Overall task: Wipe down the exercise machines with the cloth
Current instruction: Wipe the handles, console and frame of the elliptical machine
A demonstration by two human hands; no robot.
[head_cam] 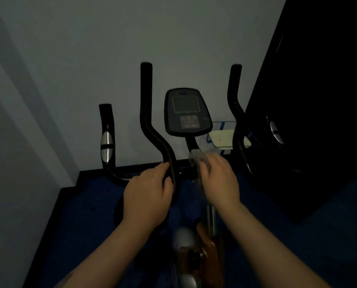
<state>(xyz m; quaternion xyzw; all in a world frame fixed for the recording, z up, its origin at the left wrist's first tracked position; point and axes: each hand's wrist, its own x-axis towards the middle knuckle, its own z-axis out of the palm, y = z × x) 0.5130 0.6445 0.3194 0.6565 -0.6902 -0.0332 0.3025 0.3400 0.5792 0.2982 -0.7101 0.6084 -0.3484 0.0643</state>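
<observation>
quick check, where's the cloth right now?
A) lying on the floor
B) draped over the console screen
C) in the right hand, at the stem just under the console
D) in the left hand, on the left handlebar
C: the right hand holds the pale cloth against the stem below the console, while the left hand grips the bare handlebar.
</observation>
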